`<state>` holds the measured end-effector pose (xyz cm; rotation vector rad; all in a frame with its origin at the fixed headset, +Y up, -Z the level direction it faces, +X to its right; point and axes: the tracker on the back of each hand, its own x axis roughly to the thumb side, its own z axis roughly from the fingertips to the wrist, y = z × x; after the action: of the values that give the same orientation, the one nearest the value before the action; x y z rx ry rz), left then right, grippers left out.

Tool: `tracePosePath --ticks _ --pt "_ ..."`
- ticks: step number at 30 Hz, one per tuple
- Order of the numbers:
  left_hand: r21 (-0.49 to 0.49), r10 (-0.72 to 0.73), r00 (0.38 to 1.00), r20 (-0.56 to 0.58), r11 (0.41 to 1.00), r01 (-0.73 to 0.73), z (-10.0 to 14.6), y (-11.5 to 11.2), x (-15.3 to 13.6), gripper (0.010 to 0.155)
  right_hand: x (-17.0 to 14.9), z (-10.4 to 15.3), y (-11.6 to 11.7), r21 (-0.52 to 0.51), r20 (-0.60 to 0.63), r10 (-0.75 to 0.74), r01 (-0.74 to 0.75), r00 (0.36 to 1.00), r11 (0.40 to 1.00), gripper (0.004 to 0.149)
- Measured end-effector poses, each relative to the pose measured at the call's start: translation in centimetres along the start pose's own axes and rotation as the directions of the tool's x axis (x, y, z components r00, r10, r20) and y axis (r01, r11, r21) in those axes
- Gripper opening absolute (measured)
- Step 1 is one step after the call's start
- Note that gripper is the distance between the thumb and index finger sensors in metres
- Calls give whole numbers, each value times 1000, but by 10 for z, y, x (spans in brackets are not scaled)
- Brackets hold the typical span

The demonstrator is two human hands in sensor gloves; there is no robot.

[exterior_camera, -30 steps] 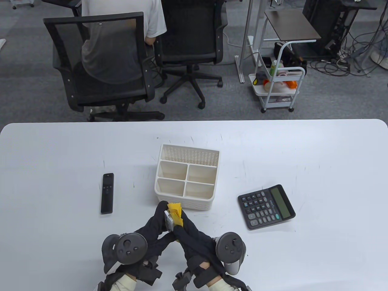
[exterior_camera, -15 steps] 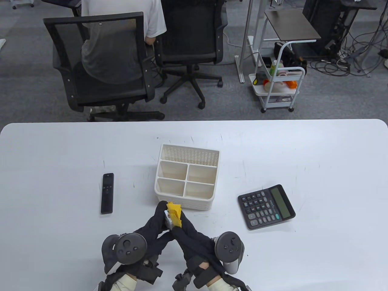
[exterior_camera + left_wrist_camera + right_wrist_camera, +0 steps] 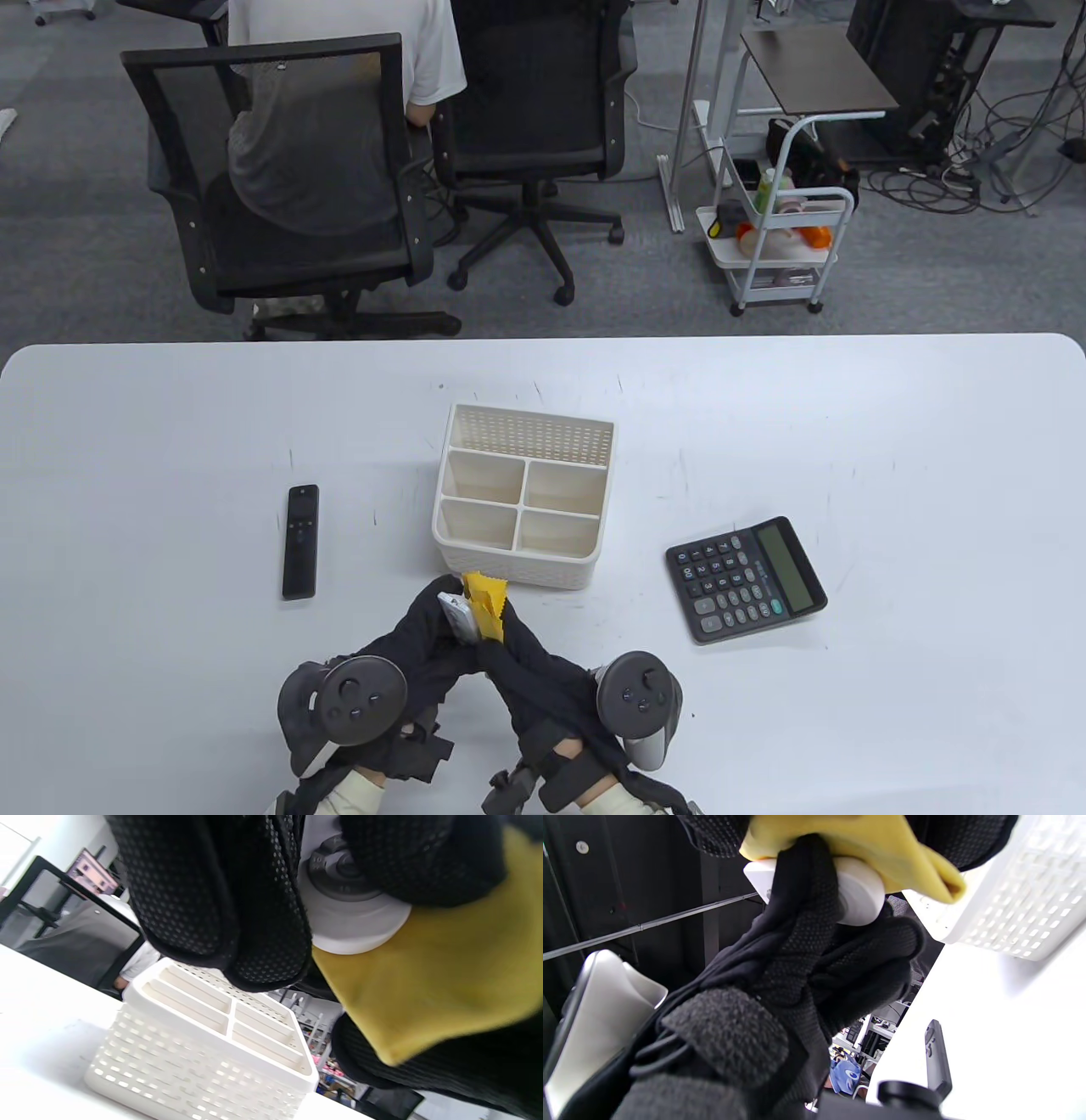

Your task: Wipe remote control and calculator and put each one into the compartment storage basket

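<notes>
A white remote control [image 3: 456, 617] was held above the counter's [image 3: 891, 424] near edge, the left hand's [image 3: 424, 624] fingers curled round it while the right hand [image 3: 530, 658] pinched a yellow cloth [image 3: 485, 604] against it: wiping looked underway. Next, probably, a drop into the storage basket [image 3: 509, 570] just beyond. A black remote [image 3: 300, 541] lay left, the calculator [image 3: 745, 579] right, neither obstructing.
</notes>
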<state>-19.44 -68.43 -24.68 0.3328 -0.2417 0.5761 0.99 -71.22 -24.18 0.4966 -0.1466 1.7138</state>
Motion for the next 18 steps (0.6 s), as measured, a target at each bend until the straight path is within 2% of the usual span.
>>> tracePosePath --ticks 4,7,11,14,18 --pt "0 -3 1000 -21 1000 3 0 1 -5 76 8 0 4 4 46 18 -18 999 1000 57" --pt "-1 -28 999 24 1000 28 1 1 0 71 7 0 4 -7 56 2 -2 998 1000 57" --pt "-5 -40 996 78 999 40 2 0 9 69 -2 -1 0 -16 3 -40 40 999 999 58" --pt "13 -41 998 49 999 41 2 2 10 68 -5 0 -1 -11 -25 -13 13 1000 1000 59" --pt "17 -57 998 -10 998 57 1 4 1 67 3 1 3 -8 14 21 -20 1000 1000 58"
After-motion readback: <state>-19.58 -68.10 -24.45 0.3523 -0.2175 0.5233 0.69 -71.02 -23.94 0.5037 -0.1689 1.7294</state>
